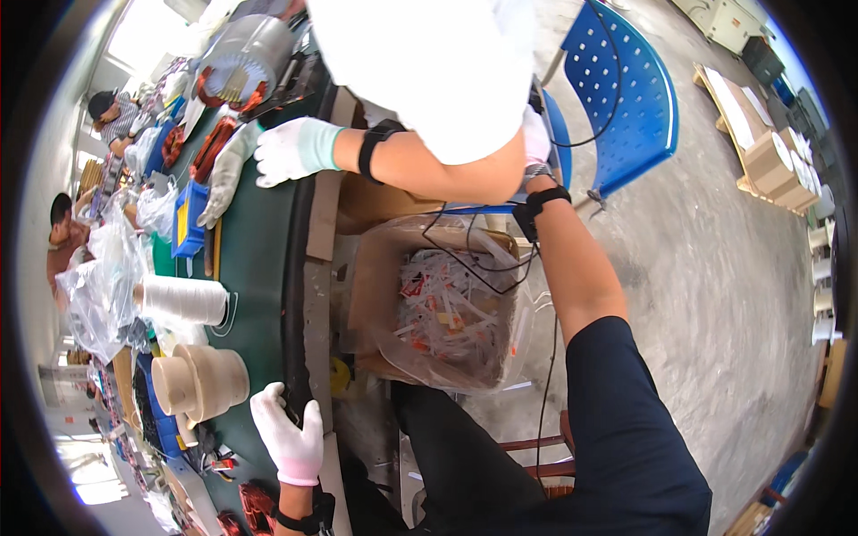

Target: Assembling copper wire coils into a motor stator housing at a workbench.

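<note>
My left hand (288, 436), in a white glove with a pink cuff, is at the near edge of the green-topped workbench (268, 259). Its thumb and fingers are apart, and nothing shows between them. My right arm reaches forward to the blue chair (617, 98). The white-gloved right hand (535, 141) there is partly covered by a co-worker's arm, and its fingers are hidden. Nearest my left hand on the bench are stacked cream tape rolls (210, 382) and a spool of white thread (186, 299).
A co-worker in a white shirt (429, 71) leans in, one gloved hand (295, 152) over the bench. Below stands a lined carton (371, 281) of paper scraps, with black cables (478, 272) across it. A motor stator (241, 67), copper coils (214, 147) and a blue bin (189, 219) lie farther along.
</note>
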Demonstrator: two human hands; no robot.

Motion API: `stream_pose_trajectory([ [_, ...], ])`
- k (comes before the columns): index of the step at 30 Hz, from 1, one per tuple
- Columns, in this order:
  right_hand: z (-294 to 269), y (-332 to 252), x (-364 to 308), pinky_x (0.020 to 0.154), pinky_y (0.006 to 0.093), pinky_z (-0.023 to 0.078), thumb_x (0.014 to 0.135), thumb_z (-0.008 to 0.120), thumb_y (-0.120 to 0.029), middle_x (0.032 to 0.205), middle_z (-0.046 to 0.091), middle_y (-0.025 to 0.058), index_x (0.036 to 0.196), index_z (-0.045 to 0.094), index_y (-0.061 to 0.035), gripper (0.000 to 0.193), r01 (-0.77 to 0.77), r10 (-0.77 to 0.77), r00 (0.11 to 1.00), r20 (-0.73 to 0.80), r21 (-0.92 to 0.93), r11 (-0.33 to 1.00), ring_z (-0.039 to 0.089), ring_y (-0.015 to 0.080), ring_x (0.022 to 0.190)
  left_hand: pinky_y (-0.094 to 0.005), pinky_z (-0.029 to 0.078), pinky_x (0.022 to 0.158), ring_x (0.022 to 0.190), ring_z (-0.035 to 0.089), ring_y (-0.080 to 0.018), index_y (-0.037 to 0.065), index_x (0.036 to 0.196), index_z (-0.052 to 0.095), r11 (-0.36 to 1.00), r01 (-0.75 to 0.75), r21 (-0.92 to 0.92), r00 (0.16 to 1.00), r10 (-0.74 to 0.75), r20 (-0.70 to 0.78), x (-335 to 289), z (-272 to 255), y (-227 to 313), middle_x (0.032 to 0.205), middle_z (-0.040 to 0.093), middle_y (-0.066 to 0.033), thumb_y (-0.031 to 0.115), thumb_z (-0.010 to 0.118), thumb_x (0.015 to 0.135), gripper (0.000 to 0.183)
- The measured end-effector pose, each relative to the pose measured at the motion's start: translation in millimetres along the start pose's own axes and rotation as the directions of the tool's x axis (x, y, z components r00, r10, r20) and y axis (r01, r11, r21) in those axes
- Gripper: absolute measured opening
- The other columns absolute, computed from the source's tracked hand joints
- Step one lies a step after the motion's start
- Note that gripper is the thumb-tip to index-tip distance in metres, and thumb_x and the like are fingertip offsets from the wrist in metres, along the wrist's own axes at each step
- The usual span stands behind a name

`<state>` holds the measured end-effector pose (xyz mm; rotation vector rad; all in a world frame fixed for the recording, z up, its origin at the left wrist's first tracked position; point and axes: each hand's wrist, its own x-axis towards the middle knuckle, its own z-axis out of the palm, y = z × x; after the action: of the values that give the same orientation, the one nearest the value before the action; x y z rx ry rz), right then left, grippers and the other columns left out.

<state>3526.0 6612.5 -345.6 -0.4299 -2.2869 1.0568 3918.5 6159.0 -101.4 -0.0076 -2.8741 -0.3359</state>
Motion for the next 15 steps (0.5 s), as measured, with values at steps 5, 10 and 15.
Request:
stream_pose_trajectory([
  [5,-6.0,-20.3,-17.6,0.093,0.0496,0.055,0.098,0.05,-0.013,0.119,0.066,0.0214,0.14,0.058,-0.0032,0.044,-0.019,0.027,0.998,0.052,-0.157,0.987,0.067,0.0397,0.111,-0.0385,0.043,0.089,0.092,0.046,-0.0273,0.0,0.12,0.053,1.0,-0.014,-0.011,1.0,0.014,-0.006,-2.1,1.2,-2.7,0.104,0.047,-0.0125,0.0,0.071,0.077,0.046],
  [10,-17.1,-30.8,-43.4,0.082,0.0521,0.057,0.095,0.054,-0.013,0.106,0.066,0.0181,0.126,0.063,-0.0067,0.032,0.022,-0.031,0.998,-0.053,-0.177,0.984,0.069,0.0392,0.098,-0.0385,0.042,0.088,0.091,0.046,-0.0272,0.0,0.12,0.053,0.999,-0.016,-0.031,1.0,0.016,-0.02,-0.5,2.6,-0.7,0.102,0.046,-0.0122,0.0,0.071,0.078,0.045],
  [15,-25.0,-57.1,-97.5,0.083,0.051,0.054,0.092,0.063,-0.013,0.096,0.067,0.0169,0.11,0.069,-0.0078,0.019,0.045,-0.055,0.989,-0.139,-0.076,0.996,0.067,0.0388,0.094,-0.0429,0.044,0.087,0.093,0.052,-0.0332,0.0,0.117,0.056,1.0,-0.011,-0.029,1.0,0.011,-0.024,1.7,-4.3,-1.5,0.099,0.051,-0.0148,0.006,0.075,0.078,0.044],
])
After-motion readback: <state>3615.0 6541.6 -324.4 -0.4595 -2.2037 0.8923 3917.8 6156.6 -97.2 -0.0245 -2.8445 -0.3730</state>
